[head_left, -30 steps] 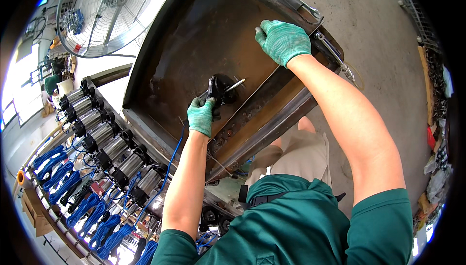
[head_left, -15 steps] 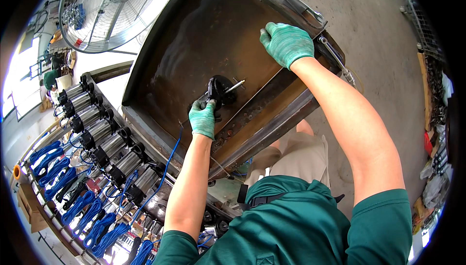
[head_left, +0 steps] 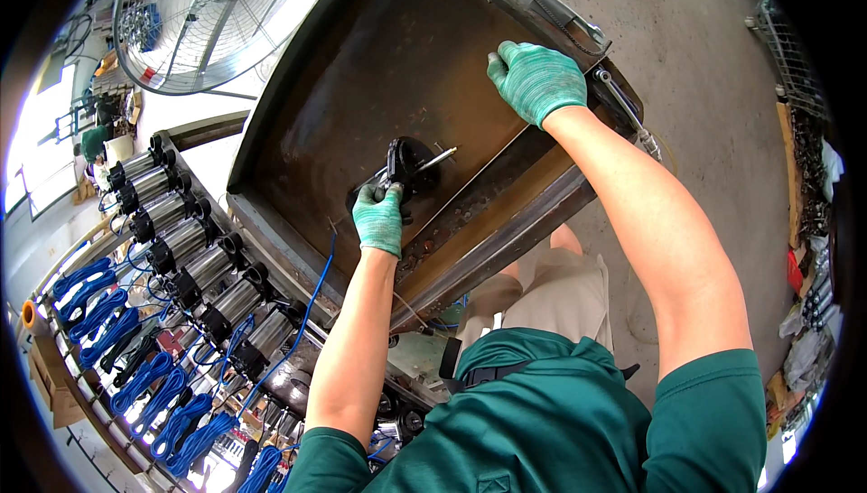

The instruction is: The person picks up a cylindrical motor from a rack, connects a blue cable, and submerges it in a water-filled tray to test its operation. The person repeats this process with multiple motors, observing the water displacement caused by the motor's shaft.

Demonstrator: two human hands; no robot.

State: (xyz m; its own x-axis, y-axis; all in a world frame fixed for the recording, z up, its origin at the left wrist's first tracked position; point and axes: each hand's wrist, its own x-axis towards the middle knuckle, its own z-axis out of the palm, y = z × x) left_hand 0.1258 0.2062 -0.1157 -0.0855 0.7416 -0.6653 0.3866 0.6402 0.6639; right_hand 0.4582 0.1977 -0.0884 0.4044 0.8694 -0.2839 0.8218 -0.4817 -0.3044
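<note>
In a green knit glove, my left hand (head_left: 377, 218) grips a black part with a silver rod (head_left: 411, 168), its thumb and fingers closed around the near side. The rod sticks out to the upper right and carries a thin crosspiece near its end. The part is over a dark metal tub (head_left: 361, 60) holding brownish liquid; how deep it sits I cannot tell. My right hand (head_left: 540, 85), gloved alike, is at the tub's right side by the rim. Its fingers curl inward, and whatever is under them is hidden.
Left of the tub lies a row of silver cylinders with black ends (head_left: 194, 263), with coiled blue cables (head_left: 149, 385). A large wire-guarded fan (head_left: 221, 5) stands at the upper left. A ratchet-like metal tool (head_left: 623, 109) rests at the tub's right corner. A blue hose (head_left: 316, 294) runs along the left edge.
Both hands stay almost in place, with the black part still held in the left. Ripples on the liquid look fainter, and the view has shifted very slightly.
</note>
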